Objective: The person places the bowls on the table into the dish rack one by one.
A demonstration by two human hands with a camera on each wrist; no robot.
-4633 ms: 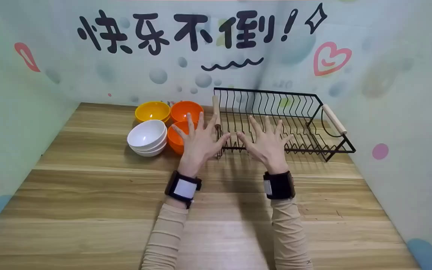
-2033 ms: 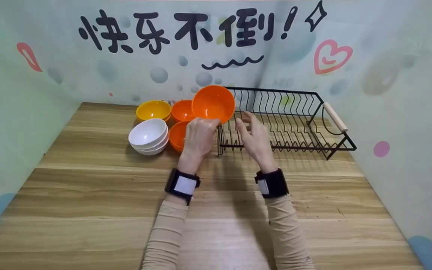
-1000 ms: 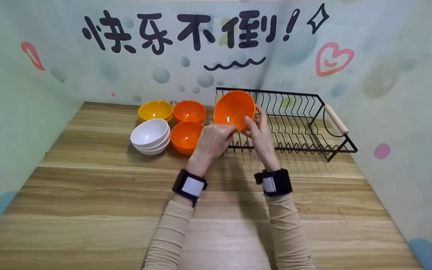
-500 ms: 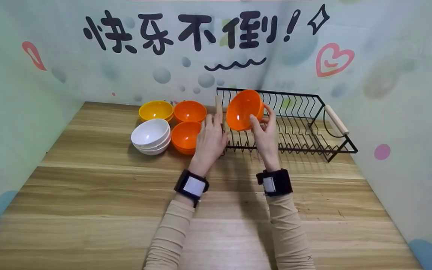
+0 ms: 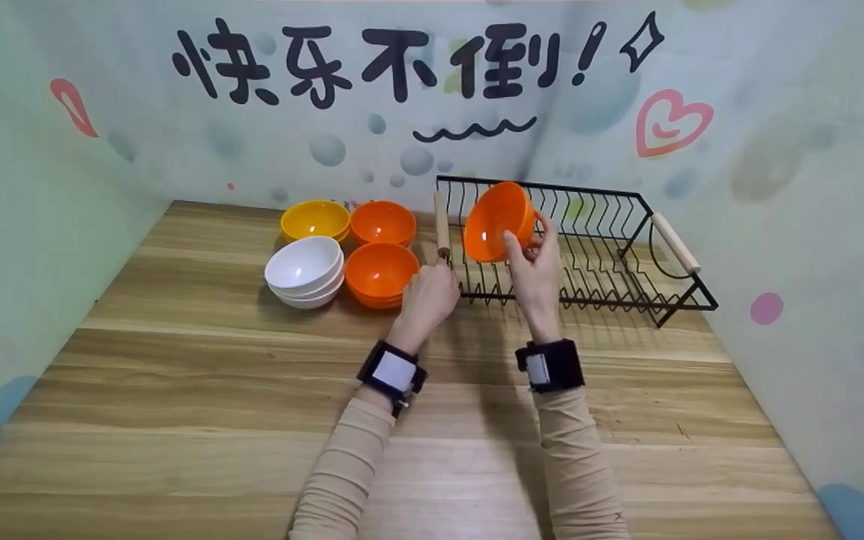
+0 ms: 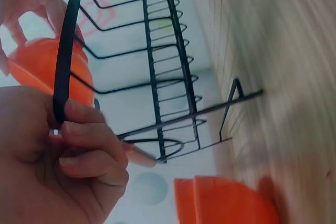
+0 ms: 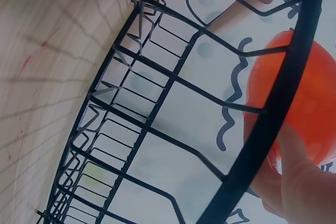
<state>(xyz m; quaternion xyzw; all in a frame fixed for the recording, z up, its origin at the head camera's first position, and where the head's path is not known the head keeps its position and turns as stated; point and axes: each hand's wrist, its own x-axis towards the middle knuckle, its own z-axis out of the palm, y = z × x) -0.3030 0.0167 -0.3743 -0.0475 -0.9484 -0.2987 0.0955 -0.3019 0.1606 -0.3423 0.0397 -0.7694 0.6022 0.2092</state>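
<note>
A tilted orange bowl (image 5: 486, 229) hangs over the left part of the black wire dish rack (image 5: 589, 190), its hollow turned to the left. My right hand (image 5: 537, 281) pinches that bowl, thumb on the inside and fingers behind. The front left corner of the rack is gripped by my left hand (image 5: 432, 292). In the left wrist view, curled fingers (image 6: 92, 163) wrap the rack's black bar, with the orange bowl (image 6: 42, 66) beyond it. The right wrist view shows the bowl (image 7: 310, 98) behind the front rail, with the right hand (image 7: 304, 187) at its lower side.
Left of the rack stand several bowl stacks: yellow (image 5: 316, 219), white (image 5: 303, 266), orange at the back (image 5: 383, 221) and orange in front (image 5: 381, 271). The rack has wooden handles at its left (image 5: 442, 225) and right (image 5: 676, 242) ends. A printed cloth (image 5: 327, 150) hangs behind.
Both hands were spread and held nothing at first. The left hand then held up the orange bowl, passed it to the right hand, let go and took hold of the rack's corner.
</note>
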